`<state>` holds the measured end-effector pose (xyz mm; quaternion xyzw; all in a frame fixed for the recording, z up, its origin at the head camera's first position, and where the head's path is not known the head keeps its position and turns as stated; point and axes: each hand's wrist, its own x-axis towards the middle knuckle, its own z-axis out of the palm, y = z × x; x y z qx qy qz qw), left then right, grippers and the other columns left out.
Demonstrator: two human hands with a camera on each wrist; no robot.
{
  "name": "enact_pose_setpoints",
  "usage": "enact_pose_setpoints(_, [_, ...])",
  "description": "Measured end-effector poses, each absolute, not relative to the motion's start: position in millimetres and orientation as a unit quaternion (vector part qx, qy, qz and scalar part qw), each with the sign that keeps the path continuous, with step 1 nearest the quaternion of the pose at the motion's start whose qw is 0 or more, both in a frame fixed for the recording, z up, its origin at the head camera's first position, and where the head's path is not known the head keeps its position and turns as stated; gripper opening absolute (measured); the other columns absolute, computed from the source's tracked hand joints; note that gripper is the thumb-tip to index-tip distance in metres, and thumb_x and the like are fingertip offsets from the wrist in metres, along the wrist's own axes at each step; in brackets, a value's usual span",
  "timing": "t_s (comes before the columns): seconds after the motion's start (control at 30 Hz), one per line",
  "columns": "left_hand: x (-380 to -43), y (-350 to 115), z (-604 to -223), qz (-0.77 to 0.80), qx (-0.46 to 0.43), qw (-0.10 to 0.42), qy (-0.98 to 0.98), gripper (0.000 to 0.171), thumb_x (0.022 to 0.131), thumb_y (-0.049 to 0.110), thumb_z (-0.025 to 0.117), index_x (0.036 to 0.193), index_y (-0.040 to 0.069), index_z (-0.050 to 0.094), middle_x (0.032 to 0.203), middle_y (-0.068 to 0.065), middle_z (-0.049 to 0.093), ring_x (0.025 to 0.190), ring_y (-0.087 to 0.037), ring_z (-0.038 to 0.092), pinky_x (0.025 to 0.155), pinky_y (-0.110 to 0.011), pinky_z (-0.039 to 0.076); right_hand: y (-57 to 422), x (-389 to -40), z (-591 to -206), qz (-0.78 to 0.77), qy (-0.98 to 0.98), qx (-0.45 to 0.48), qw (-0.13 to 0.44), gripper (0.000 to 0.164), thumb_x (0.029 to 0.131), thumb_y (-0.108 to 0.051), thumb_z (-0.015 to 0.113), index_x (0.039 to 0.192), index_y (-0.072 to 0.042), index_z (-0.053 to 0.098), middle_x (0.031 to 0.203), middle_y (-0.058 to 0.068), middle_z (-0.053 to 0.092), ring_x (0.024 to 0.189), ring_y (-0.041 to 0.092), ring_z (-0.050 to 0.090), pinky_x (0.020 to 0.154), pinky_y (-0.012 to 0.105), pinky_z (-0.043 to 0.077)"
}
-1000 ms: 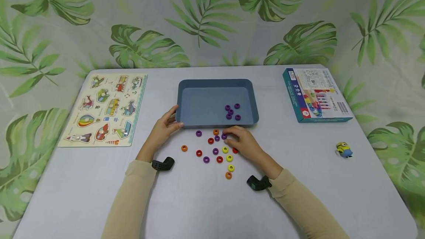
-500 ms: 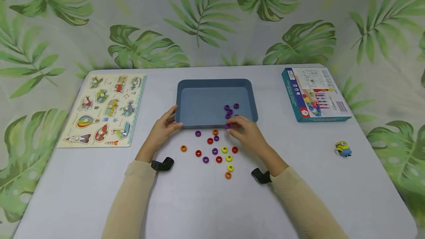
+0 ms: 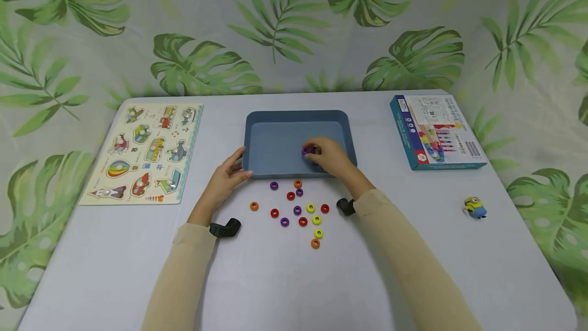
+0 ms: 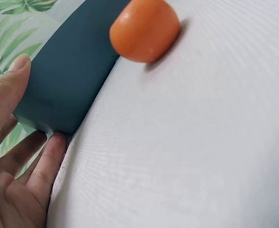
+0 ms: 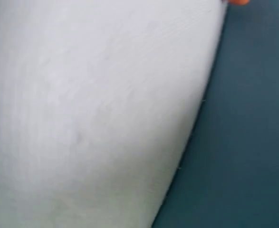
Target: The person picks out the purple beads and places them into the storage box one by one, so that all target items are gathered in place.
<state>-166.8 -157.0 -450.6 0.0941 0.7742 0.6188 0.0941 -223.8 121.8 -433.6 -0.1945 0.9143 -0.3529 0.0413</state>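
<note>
My left hand [image 3: 227,172] grips the near left corner of a blue-grey tray [image 3: 275,116]. In the left wrist view its thumb [image 4: 16,71] lies at one edge of the tray wall [image 4: 72,80] and the other fingers at the opposite edge. Over the right half of the tray my right hand [image 3: 333,156] pinches a purple bead [image 3: 306,151] between thumb and forefinger. That hand covers most of the purple beads lying in the tray. In front of the tray several loose beads are scattered, among them an orange bead [image 3: 254,206], a red bead [image 3: 274,213] and a yellow bead [image 3: 317,220].
A picture puzzle board [image 3: 144,152] lies on the left of the white table [image 3: 285,290]. At the back right is a flat cardboard box [image 3: 438,132], with a small yellow and blue toy figure [image 3: 475,207] nearer on that side.
My right hand has picked up a purple bead from the table in front of the tray and carried it over the rim into the tray's area. My left hand has stayed put.
</note>
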Motion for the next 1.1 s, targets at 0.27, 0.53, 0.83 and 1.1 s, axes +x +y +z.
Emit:
enact_pose_setpoints(0.27, [-166,-157,-449,0.619,0.095,0.090,0.774,0.065,0.077,0.017,0.058,0.132,0.019,0.023,0.129,-0.013,0.028,0.108,-0.030,0.037,0.083,-0.039,0.037,117,-231,-441,-0.341,0.914,-0.197,0.098,0.021,0.078,-0.014,0.058,0.098,-0.009,0.058,0.090,0.001,0.054,0.077,0.014,0.046,0.067,0.027,0.040])
enact_pose_setpoints(0.53, [-166,-157,-449,0.622,0.100,0.096,0.771,0.065,0.078,0.016,0.058,0.132,0.018,0.022,0.128,-0.016,0.029,0.108,-0.031,0.037,0.083,-0.038,0.037,125,-205,-428,-0.397,0.888,-0.231,0.035,0.029,0.076,-0.015,0.060,0.103,-0.006,0.056,0.094,0.006,0.053,0.066,0.011,0.045,0.054,0.025,0.040])
enact_pose_setpoints(0.83, [-166,-157,-450,0.619,0.098,0.096,0.773,0.065,0.078,0.016,0.057,0.132,0.018,0.022,0.131,-0.012,0.026,0.109,-0.030,0.036,0.084,-0.039,0.037,126,-153,-431,-0.408,0.860,-0.307,0.017,0.027,0.072,-0.008,0.063,0.098,-0.004,0.058,0.091,0.006,0.057,0.078,0.014,0.051,0.069,0.026,0.045])
enact_pose_setpoints(1.1, [-166,-156,-450,0.618,0.103,0.094,0.774,0.065,0.078,0.016,0.057,0.132,0.018,0.022,0.133,-0.008,0.023,0.110,-0.030,0.035,0.084,-0.039,0.037,122,-143,-449,-0.378,0.880,-0.277,0.073,0.030,0.075,-0.018,0.061,0.104,-0.014,0.057,0.099,-0.005,0.053,0.087,0.007,0.048,0.076,0.021,0.041])
